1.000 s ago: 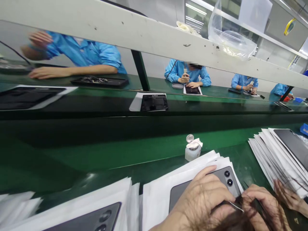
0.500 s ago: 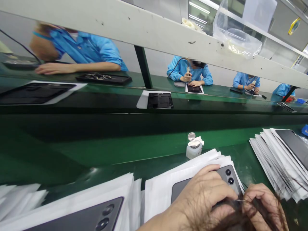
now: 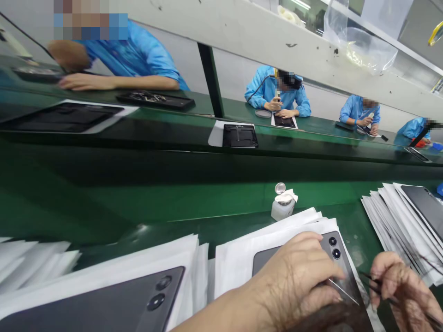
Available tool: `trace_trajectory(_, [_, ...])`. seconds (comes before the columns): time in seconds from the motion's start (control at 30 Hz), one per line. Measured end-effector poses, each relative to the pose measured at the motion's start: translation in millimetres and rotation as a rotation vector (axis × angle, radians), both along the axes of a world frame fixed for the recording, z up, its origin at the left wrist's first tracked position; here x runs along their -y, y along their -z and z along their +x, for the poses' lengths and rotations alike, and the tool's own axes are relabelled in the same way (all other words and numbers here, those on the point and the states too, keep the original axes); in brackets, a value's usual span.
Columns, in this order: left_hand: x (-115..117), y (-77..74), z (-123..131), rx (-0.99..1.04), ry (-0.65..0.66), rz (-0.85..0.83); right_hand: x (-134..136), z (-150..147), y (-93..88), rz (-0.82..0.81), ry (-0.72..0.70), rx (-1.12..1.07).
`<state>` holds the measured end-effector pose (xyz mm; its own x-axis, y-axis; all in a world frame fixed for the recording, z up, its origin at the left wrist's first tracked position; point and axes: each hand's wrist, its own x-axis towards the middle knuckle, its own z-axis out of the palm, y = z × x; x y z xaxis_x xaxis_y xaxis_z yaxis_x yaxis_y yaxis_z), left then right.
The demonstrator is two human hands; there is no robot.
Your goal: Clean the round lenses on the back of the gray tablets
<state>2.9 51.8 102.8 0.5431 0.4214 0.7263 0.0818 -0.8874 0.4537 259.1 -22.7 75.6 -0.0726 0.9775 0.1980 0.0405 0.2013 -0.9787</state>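
My left hand (image 3: 301,276) rests over a grey tablet (image 3: 341,265) with two round camera lenses, which lies on a stack of white sheets (image 3: 242,258). Between its thumb and fingers is a thin silvery strip (image 3: 343,291), its far end sticking out over the tablet's edge. Apart from it on the right, my right hand (image 3: 403,286) is closed round dark tweezers (image 3: 375,287), their tips pointing left. Loose strands of hair cross the lower part of the view and hide some of both hands.
Left of me another grey tablet (image 3: 114,299) lies on white sheets; a further stack (image 3: 384,216) stands at the right. A small bottle (image 3: 282,210) with a raised lid is behind. Co-workers in blue (image 3: 152,60) sit across, beyond a shelf holding a dark open tablet (image 3: 240,136).
My right hand has moved right, away from my left hand and the tablet's edge. More of the silvery strip now shows at my left fingers. The view has shifted slightly.
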Motion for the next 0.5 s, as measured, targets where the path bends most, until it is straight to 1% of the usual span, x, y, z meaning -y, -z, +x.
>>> trace_trajectory(0.07, [1,-1.7,0,-0.007,-0.004,-0.027,-1,-7,-8.6,-0.011,-0.142,0.021])
trace_trajectory(0.1, [2,-2.2,0,-0.017,-0.002,-0.028,-2,-10,-13.4,-0.003,-0.197,0.044])
trace_trajectory(0.13, [2,-2.5,-1,-0.028,0.003,-0.014,-3,-13,-18.2,0.009,-0.222,0.067])
trace_trajectory(0.2, [2,-2.3,-1,-0.043,0.012,0.027,-5,-18,-27.1,0.015,-0.223,0.106])
trace_trajectory(0.3, [2,-1.4,-1,-0.066,0.011,0.063,-8,-22,-36.1,0.022,-0.153,0.131])
trace_trajectory(0.4, [2,-1.9,-1,-0.064,0.000,0.092,-10,-27,-40.2,0.060,-0.078,0.139])
trace_trajectory(0.5, [3,-2.3,-1,-0.042,0.013,0.095,-11,-31,-42.6,0.082,-0.070,0.165])
